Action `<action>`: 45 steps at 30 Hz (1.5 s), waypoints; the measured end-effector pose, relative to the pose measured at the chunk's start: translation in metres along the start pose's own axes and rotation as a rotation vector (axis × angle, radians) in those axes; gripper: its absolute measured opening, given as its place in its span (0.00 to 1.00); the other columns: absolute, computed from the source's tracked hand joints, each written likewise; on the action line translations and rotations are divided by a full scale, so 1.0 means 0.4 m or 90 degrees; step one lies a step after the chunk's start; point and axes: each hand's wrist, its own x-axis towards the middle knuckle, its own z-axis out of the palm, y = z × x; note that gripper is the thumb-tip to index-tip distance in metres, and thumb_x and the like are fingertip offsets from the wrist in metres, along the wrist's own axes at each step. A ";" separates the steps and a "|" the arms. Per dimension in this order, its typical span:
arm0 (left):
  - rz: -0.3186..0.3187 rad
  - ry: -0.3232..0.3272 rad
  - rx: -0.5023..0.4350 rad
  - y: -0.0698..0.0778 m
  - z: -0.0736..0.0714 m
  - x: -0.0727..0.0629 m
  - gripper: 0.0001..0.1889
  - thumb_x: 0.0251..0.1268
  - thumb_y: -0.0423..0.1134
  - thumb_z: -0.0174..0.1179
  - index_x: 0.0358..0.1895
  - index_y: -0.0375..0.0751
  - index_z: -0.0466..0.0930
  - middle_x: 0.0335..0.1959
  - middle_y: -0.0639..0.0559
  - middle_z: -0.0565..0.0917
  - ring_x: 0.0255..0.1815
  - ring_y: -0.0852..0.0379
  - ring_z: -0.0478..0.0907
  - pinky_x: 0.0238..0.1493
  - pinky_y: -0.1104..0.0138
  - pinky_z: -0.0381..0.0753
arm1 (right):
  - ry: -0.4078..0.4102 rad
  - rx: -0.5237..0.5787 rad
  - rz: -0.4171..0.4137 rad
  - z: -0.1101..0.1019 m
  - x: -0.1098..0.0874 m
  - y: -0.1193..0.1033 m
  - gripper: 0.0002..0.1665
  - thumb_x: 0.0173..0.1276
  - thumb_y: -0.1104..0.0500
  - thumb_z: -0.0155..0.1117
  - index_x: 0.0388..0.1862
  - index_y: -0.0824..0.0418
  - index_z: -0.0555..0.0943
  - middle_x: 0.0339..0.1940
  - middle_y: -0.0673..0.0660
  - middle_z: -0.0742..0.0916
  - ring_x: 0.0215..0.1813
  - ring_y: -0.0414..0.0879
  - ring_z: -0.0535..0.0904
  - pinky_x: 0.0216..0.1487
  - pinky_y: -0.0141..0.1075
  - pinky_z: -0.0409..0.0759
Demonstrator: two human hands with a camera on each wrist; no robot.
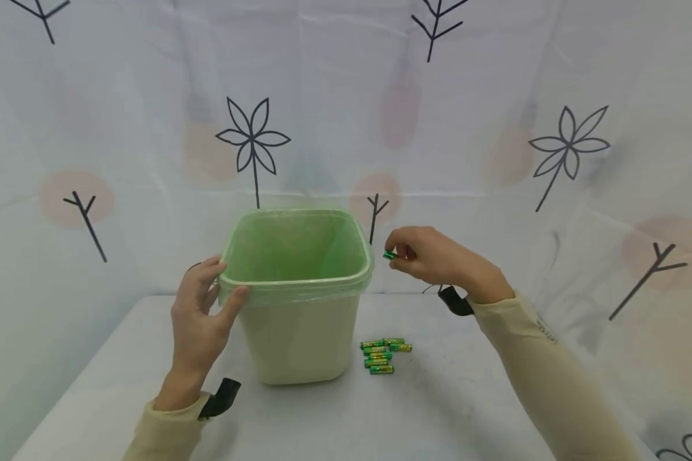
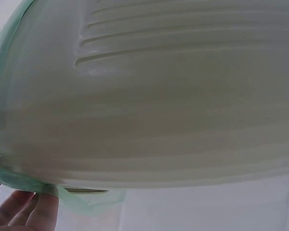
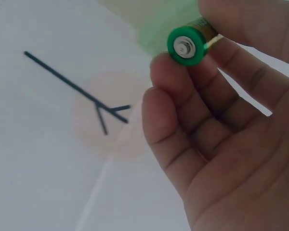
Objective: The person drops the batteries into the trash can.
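Observation:
A light green bin (image 1: 300, 333) stands upright, its rim covered by a thin green plastic liner (image 1: 305, 291). My left hand (image 1: 200, 320) grips the bin's left rim, thumb at the front corner and fingers along the side; in the left wrist view those fingers (image 2: 43, 211) meet the liner's edge. To the right of the bin, at about rim height, my right hand (image 1: 438, 259) pinches a green and gold battery (image 3: 190, 43) between thumb and fingers. One metal end of this battery faces the right wrist camera.
Several matching batteries (image 1: 380, 355) lie in a loose group on the white table (image 1: 323, 422), just right of the bin's base. Behind the table hangs a pale cloth (image 1: 334, 96) printed with flowers and twigs.

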 end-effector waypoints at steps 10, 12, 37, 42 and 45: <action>-0.007 -0.004 0.023 0.070 -0.002 0.019 0.23 0.50 0.19 0.66 0.53 0.22 0.72 0.57 0.34 0.73 0.61 0.46 0.73 0.58 0.72 0.74 | 0.012 0.005 -0.086 -0.034 0.113 -0.081 0.08 0.66 0.62 0.63 0.43 0.59 0.79 0.28 0.50 0.78 0.30 0.43 0.71 0.35 0.37 0.75; -0.015 -0.007 0.021 0.078 -0.003 0.022 0.23 0.51 0.19 0.66 0.53 0.21 0.72 0.57 0.33 0.73 0.61 0.46 0.73 0.58 0.72 0.74 | 0.011 0.006 -0.092 -0.032 0.132 -0.092 0.08 0.66 0.62 0.63 0.44 0.59 0.79 0.28 0.50 0.79 0.30 0.43 0.72 0.35 0.37 0.75; -0.018 -0.004 0.015 0.077 0.001 0.018 0.24 0.50 0.18 0.65 0.53 0.21 0.71 0.58 0.33 0.73 0.61 0.44 0.73 0.58 0.71 0.74 | -0.077 -0.005 -0.105 0.088 0.253 -0.164 0.10 0.67 0.59 0.64 0.46 0.57 0.80 0.34 0.49 0.80 0.37 0.42 0.74 0.42 0.35 0.76; -0.003 -0.001 0.014 0.077 0.002 0.016 0.23 0.50 0.18 0.65 0.52 0.21 0.71 0.57 0.33 0.73 0.60 0.44 0.73 0.58 0.71 0.74 | -0.089 0.000 -0.103 0.099 0.252 -0.165 0.11 0.67 0.60 0.63 0.47 0.58 0.80 0.35 0.49 0.80 0.37 0.42 0.74 0.42 0.35 0.77; 0.000 -0.001 0.012 0.072 0.004 0.014 0.23 0.51 0.19 0.65 0.53 0.22 0.72 0.57 0.34 0.73 0.61 0.48 0.73 0.58 0.73 0.74 | -0.090 -0.006 -0.099 0.099 0.250 -0.165 0.11 0.68 0.59 0.63 0.48 0.58 0.80 0.34 0.49 0.80 0.36 0.42 0.74 0.42 0.35 0.77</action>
